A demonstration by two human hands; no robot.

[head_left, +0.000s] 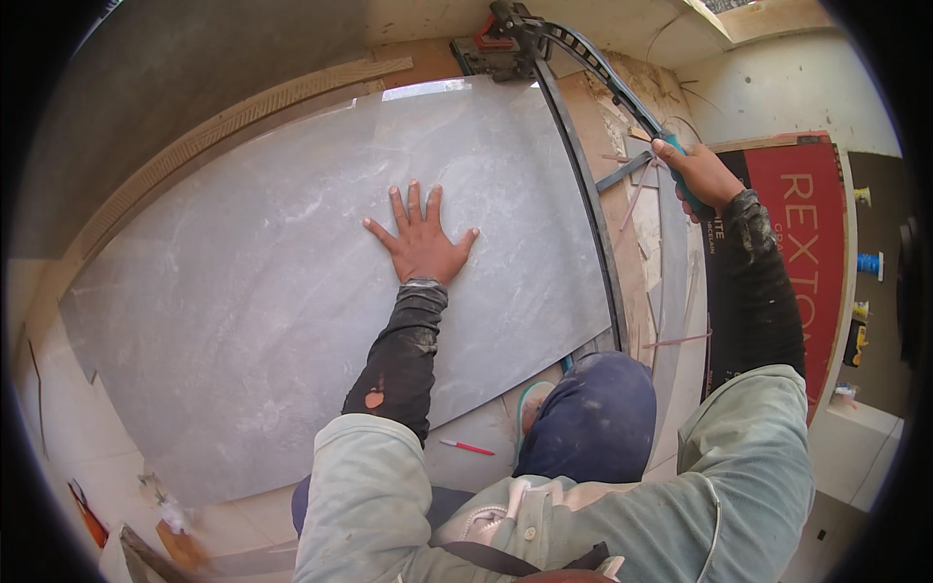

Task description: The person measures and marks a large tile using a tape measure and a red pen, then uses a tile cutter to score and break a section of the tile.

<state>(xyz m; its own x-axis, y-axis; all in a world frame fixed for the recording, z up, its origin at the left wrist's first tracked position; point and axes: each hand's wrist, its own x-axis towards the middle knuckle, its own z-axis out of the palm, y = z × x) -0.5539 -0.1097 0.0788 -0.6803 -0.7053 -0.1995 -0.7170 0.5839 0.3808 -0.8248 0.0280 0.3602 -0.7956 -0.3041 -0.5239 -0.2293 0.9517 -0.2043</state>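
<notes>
A large grey marbled tile (233,301) lies flat in front of me, its right edge along the dark rail (580,180) of a manual tile cutter. My left hand (425,243) presses flat on the tile's upper middle, fingers spread, holding nothing. At the right, my right hand (708,177) is wrapped round the teal grip of the cutter's long black handle (604,73). That handle slopes up and left to the cutter head (517,41), which sits at the rail's far end, by the tile's far right corner.
A red pen or pencil (466,448) lies on the floor by the tile's near edge, left of my bent knee (593,418). Wooden strips (262,112) run behind the tile. Offcuts and pink straps (675,340) lie right of the rail, beside a red and black carton (802,223).
</notes>
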